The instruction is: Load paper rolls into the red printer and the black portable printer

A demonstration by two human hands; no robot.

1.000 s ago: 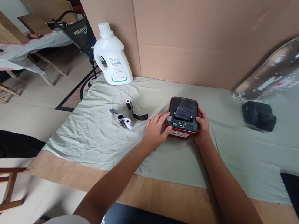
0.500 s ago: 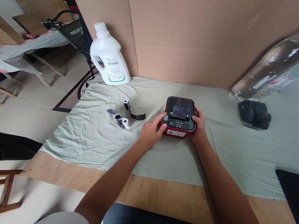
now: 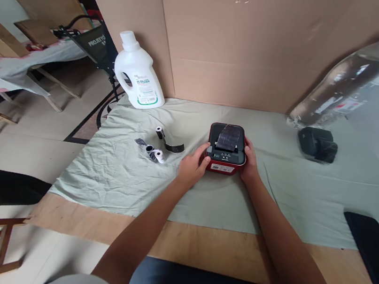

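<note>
Clasping a red-and-black printer [image 3: 225,157] from either side, the left hand [image 3: 192,165] and the right hand [image 3: 250,164] each have a half-curled grip on its casing. It sits on the cloth-covered bench [image 3: 202,246], set back from the front edge, a dark strip [image 3: 229,138] lying over its top. Small rolls [image 3: 159,157] lie to its left, and a white jug [image 3: 144,76] stands near the bench's back left corner.

The printer [image 3: 225,158] sits on the cloth [image 3: 215,207] between the left hand [image 3: 192,165] and right hand [image 3: 250,164], rolls [image 3: 159,157] to its left, the jug [image 3: 139,75] behind them, bottles [image 3: 344,80] back to its right, cardboard [image 3: 206,30] rearmost.
</note>
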